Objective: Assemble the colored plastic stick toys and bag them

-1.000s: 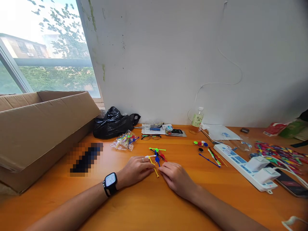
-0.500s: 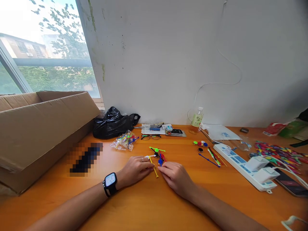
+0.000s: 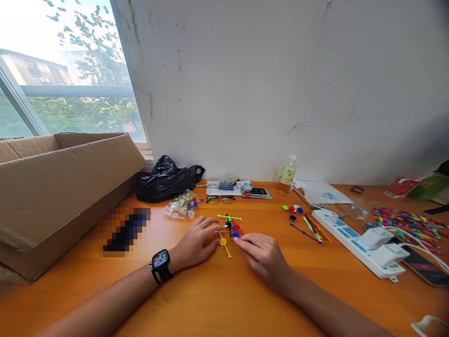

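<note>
Small plastic arrow spinners with round centres lie grouped at the middle of the table. A yellow spinner (image 3: pixel 223 241) is nearest me, beside the fingers of my left hand (image 3: pixel 199 241). That hand is open, its fingers stretched over the group and the tips near a black spinner (image 3: pixel 228 225). With the fingertips of my right hand (image 3: pixel 261 252) pinched together, I hold the edge of a blue spinner (image 3: pixel 235 232). A red spinner (image 3: pixel 236 228) lies just beyond it, and a green spinner (image 3: pixel 228 218) at the far side. My left fingers partly cover a white piece.
Loose discs (image 3: pixel 292 209) and thin arrows (image 3: pixel 306 232) lie to the right, before a white power strip (image 3: pixel 354 241). A cardboard box (image 3: pixel 70 187) stands at left. Behind are a clear bag of spinners (image 3: pixel 182 205), glasses (image 3: pixel 220 200) and a bottle (image 3: pixel 288 174).
My left fingers have lifted off the yellow spinner and spread farther forward. My right hand has shifted slightly right, still at the blue spinner. The black spinner's arrow now shows upright.
</note>
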The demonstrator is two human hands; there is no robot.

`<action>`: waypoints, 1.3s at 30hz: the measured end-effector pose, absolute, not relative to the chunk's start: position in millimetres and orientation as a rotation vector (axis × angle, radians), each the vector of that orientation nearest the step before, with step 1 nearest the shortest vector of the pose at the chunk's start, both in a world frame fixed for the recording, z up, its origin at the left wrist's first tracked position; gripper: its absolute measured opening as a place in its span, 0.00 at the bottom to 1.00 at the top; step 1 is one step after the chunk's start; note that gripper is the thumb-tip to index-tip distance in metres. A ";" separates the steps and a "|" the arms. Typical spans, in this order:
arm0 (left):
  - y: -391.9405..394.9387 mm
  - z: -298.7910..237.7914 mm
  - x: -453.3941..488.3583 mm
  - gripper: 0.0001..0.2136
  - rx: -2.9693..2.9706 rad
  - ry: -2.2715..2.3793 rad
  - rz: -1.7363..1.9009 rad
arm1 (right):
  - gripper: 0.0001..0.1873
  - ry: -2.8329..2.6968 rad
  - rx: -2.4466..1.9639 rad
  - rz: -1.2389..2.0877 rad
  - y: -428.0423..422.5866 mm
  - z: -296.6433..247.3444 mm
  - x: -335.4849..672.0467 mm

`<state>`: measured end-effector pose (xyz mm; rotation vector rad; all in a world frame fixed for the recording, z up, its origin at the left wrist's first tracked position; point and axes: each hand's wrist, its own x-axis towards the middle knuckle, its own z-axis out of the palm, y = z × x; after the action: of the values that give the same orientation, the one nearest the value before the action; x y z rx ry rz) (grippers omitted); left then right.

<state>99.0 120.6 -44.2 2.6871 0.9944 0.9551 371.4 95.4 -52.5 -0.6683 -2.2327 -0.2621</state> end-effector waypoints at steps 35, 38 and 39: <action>102.4 -24.6 98.7 0.16 2.245 0.511 0.709 | 0.10 -1.736 -0.902 0.345 95.3 -23.6 372.4; 100.7 -22.3 98.9 0.15 2.328 0.428 0.620 | 0.09 -1.760 -0.871 0.356 93.2 -23.0 370.8; 100.7 -21.7 98.6 0.14 2.350 0.418 0.593 | 0.08 -1.763 -0.870 0.365 93.1 -22.9 370.7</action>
<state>98.6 100.7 -21.7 2.3499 0.4181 0.5925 370.7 93.1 -22.9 -0.8696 -1.7630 0.3651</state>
